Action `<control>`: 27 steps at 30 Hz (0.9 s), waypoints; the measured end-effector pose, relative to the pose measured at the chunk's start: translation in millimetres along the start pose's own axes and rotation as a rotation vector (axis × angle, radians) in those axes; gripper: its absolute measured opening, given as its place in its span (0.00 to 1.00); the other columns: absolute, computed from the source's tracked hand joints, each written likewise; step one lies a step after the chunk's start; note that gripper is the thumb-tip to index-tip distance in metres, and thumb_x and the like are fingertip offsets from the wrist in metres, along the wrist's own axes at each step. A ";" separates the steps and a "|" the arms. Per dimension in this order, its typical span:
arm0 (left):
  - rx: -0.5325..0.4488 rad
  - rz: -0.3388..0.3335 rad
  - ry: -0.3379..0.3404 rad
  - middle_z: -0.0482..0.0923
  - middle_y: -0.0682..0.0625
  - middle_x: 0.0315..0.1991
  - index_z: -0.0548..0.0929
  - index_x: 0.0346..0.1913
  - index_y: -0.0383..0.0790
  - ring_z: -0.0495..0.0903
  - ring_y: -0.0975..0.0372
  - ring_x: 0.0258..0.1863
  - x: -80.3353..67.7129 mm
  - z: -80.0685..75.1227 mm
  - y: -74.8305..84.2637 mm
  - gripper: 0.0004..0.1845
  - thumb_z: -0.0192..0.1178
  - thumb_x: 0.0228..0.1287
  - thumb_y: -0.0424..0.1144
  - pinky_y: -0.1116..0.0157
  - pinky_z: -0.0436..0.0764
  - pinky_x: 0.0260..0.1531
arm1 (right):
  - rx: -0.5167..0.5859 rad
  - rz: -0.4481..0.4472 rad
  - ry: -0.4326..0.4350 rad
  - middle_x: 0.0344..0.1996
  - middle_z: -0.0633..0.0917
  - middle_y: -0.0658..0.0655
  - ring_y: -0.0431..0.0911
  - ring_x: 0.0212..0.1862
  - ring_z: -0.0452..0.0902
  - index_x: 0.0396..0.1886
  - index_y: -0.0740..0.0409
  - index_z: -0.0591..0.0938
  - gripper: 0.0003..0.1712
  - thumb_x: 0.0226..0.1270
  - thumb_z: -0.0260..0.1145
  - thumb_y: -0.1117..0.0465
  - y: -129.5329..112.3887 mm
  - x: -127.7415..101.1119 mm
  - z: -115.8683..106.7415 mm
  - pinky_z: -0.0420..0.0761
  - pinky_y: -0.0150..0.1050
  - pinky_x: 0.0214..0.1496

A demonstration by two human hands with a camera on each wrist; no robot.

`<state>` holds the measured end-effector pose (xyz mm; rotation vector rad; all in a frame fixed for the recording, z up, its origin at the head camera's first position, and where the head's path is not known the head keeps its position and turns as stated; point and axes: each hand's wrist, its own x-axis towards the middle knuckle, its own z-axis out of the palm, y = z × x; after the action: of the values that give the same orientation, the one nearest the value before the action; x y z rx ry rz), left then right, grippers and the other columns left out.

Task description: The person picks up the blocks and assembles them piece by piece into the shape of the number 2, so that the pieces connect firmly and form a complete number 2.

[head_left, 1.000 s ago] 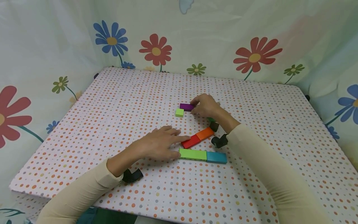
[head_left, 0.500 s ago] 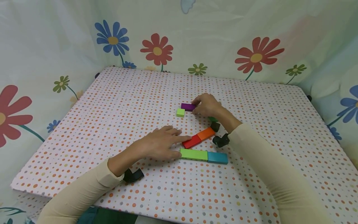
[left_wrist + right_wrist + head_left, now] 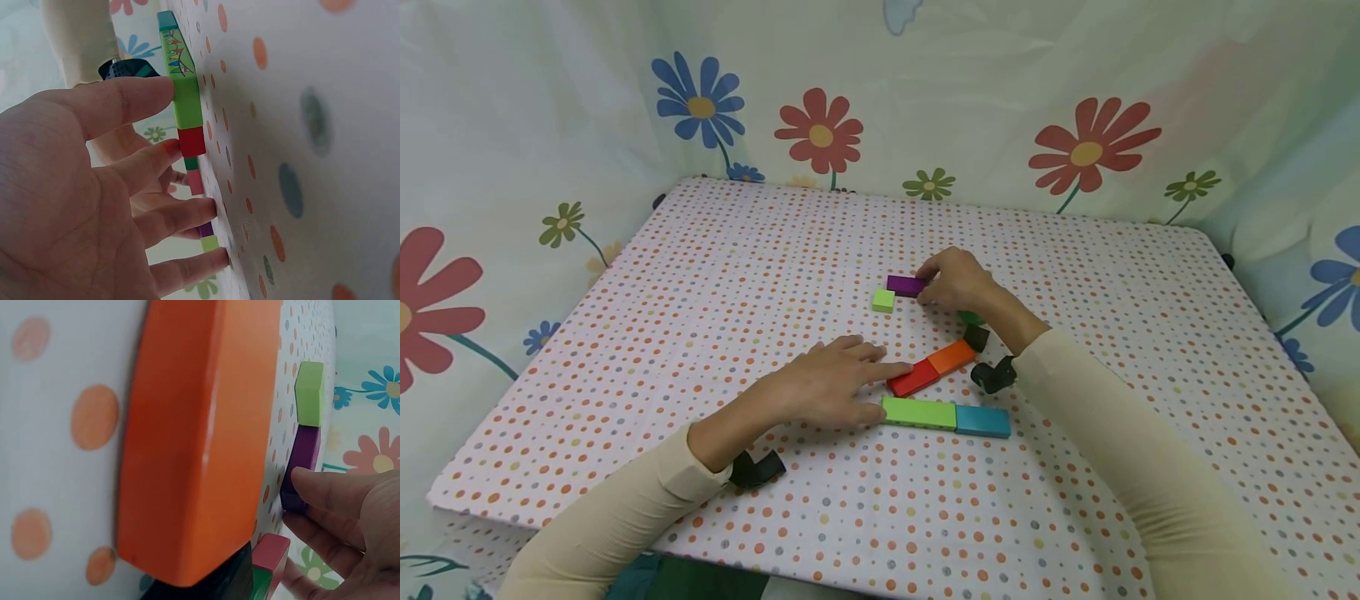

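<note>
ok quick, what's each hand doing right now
Left hand: open, flat on the table, fingertips touching the red block and long green block.
Right hand: pinching the purple block.

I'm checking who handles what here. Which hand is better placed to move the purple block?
The right hand: its fingertips already pinch the purple block. The left hand lies flat nearer, touching the red block and long green block.

Your right hand (image 3: 350, 531) pinches the end of the purple block (image 3: 301, 464) — just beyond it lies a small lime-green block (image 3: 309, 392). Close to the lens you see a big orange block (image 3: 200, 437) on the dotted cloth (image 3: 56, 456), and a pink block (image 3: 270, 553) below.
</note>
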<state>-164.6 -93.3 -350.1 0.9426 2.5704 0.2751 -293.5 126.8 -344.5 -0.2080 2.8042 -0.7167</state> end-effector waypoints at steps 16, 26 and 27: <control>-0.001 0.015 0.022 0.59 0.49 0.79 0.63 0.78 0.67 0.50 0.45 0.79 0.2 0.7 0.3 0.35 0.59 0.70 0.56 0.37 0.57 0.71 | 0.027 0.022 0.016 0.54 0.85 0.62 0.55 0.56 0.77 0.58 0.61 0.84 0.22 0.65 0.72 0.64 4.1 0.1 1.2 0.72 0.56 0.65; 0.007 0.008 0.017 0.59 0.49 0.79 0.63 0.78 0.68 0.51 0.45 0.79 0.3 0.2 1.3 0.35 0.58 0.69 0.56 0.37 0.59 0.70 | 0.032 0.041 0.010 0.54 0.85 0.61 0.54 0.53 0.77 0.59 0.60 0.84 0.22 0.65 0.73 0.64 5.9 -1.7 -1.1 0.76 0.52 0.57; 0.009 0.006 0.017 0.59 0.49 0.79 0.63 0.78 0.68 0.51 0.45 0.79 0.2 0.5 1.2 0.35 0.58 0.69 0.56 0.37 0.59 0.70 | 0.032 0.042 0.009 0.54 0.84 0.61 0.54 0.52 0.77 0.59 0.60 0.84 0.22 0.65 0.72 0.63 6.1 -2.0 -1.1 0.77 0.51 0.54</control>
<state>-163.8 -92.2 -350.2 0.9550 2.5869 0.2745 -292.4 133.1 -346.2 -0.1405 2.7951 -0.7537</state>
